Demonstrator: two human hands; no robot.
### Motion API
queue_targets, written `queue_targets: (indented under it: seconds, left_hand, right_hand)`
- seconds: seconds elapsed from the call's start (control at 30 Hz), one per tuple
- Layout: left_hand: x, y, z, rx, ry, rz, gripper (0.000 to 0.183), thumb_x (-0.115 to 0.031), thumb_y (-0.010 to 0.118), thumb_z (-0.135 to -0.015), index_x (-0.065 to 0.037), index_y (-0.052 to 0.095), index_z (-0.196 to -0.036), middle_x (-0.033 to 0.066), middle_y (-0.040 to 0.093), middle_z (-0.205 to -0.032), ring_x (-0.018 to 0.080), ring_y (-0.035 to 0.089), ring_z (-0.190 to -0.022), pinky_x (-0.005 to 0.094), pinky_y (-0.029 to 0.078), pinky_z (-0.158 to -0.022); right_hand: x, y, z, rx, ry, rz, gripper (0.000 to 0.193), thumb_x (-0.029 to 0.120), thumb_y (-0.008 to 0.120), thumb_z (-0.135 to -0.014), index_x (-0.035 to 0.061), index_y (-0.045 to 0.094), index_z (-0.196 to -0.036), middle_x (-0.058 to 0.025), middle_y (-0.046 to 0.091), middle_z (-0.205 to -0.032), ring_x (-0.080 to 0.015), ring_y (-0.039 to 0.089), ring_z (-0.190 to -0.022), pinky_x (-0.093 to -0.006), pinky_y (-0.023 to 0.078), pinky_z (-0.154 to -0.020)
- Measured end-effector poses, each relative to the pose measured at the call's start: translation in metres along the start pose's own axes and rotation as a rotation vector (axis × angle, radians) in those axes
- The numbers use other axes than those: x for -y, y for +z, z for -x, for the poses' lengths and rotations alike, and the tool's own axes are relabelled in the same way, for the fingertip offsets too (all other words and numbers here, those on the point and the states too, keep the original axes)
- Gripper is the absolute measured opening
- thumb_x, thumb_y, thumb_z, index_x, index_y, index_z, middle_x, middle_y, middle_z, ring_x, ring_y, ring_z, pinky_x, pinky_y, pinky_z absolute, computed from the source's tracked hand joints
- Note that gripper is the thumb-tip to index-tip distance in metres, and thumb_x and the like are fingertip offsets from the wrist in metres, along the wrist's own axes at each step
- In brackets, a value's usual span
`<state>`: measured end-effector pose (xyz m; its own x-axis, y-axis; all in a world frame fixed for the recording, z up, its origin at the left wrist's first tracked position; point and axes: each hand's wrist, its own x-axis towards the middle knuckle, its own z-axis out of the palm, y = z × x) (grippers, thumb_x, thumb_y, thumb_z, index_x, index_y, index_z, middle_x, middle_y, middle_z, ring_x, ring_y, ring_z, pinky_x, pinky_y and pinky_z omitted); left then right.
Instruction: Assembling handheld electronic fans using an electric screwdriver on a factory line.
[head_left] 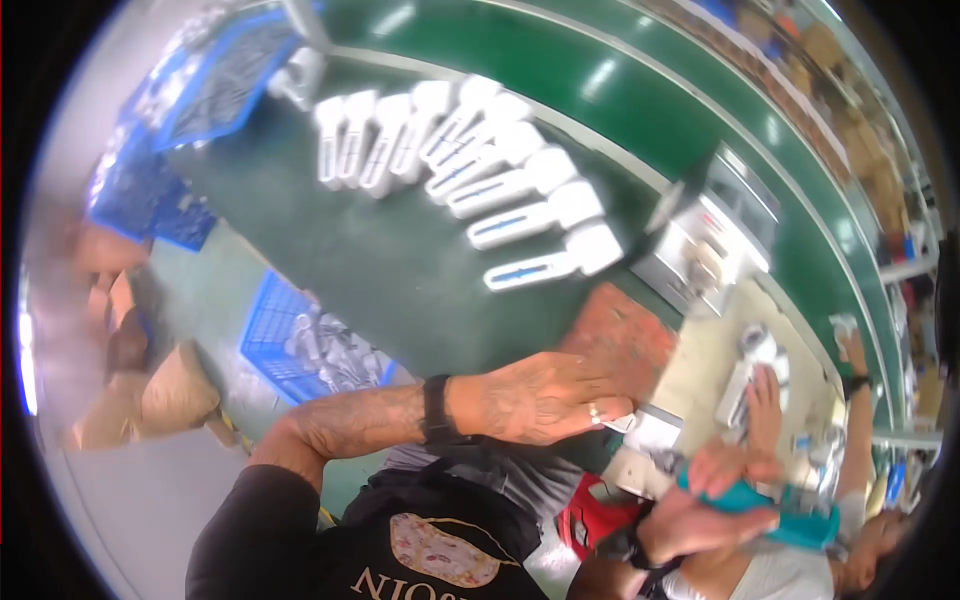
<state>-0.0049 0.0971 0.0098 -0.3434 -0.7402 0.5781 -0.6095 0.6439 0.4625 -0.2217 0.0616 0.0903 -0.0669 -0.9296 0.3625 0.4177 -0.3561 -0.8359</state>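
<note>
My left hand (pixel 540 400), with a dark band on its wrist and a ring, reaches across the near table edge. Its fingers are bent together at the end of a white and grey block (pixel 655 432); what they grip is hidden beneath them. At lower right, my right hand (pixel 705 527) stretches its blurred fingers rightward, beside a teal cloth-like thing (pixel 800 522); nothing shows in it. A reddish worn mat (pixel 622 340) lies just beyond my left hand. Several white handheld devices (pixel 530 272) with blue-marked handles fan out in an arc on the dark green table (pixel 350 265).
A grey metal machine (pixel 705 235) stands at the right. Beyond it, a co-worker's hand (pixel 765 405) touches another white device (pixel 735 390) on a pale worktop. Blue crates (pixel 270 320) of parts stand by the table's left side. Brown sacks (pixel 178 390) sit at far left.
</note>
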Motion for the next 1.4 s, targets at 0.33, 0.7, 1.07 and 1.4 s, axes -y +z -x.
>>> queue_targets:
  seconds: [0.33, 0.7, 1.07, 1.4]
  left_hand:
    - [0.139, -0.192, 0.185, -0.751, -0.889, -0.953, 0.042, -0.016, 0.063, -0.106, 0.001, 0.060, -0.144, 0.0226, 0.065, -0.141, 0.0367, 0.062, -0.131, 0.0435, 0.047, -0.112]
    - [0.044, -0.086, -0.048, -0.198, -0.542, -0.343, 0.022, -0.014, 0.069, -0.101, -0.001, 0.072, -0.118, 0.0153, 0.067, -0.126, 0.0256, 0.066, -0.112, 0.0397, 0.054, -0.094]
    - [0.036, 0.193, -0.202, 0.079, -0.469, 0.113, 0.058, -0.056, 0.074, -0.091, 0.001, 0.071, -0.102, 0.0205, 0.072, -0.098, 0.0368, 0.070, -0.097, 0.0461, 0.054, -0.090]
    - [0.019, 0.122, -0.166, -0.003, -0.395, 0.214, 0.033, -0.033, 0.075, -0.085, -0.003, 0.068, -0.099, 0.0166, 0.072, -0.096, 0.0373, 0.071, -0.092, 0.0454, 0.055, -0.082]
  right_hand:
    - [0.002, -0.064, 0.024, -0.031, 0.041, 0.239, 0.072, 0.074, 0.060, -0.097, 0.0047, 0.053, -0.115, -0.0017, 0.045, -0.068, -0.0140, 0.042, -0.056, -0.0286, 0.037, -0.055]
    - [0.020, -0.053, 0.027, 0.004, 0.139, 0.276, 0.083, 0.074, 0.072, -0.089, -0.0027, 0.053, -0.115, -0.0088, 0.057, -0.072, -0.0203, 0.057, -0.062, -0.0332, 0.048, -0.057]
    - [0.030, -0.058, 0.054, 0.004, 0.151, 0.298, 0.079, 0.067, 0.077, -0.089, -0.0039, 0.053, -0.116, -0.0104, 0.060, -0.077, -0.0220, 0.061, -0.066, -0.0343, 0.052, -0.060]
    - [0.018, -0.071, 0.044, -0.028, 0.169, 0.300, 0.079, 0.068, 0.076, -0.089, -0.0024, 0.053, -0.116, -0.0092, 0.059, -0.077, -0.0207, 0.060, -0.067, -0.0338, 0.051, -0.060]
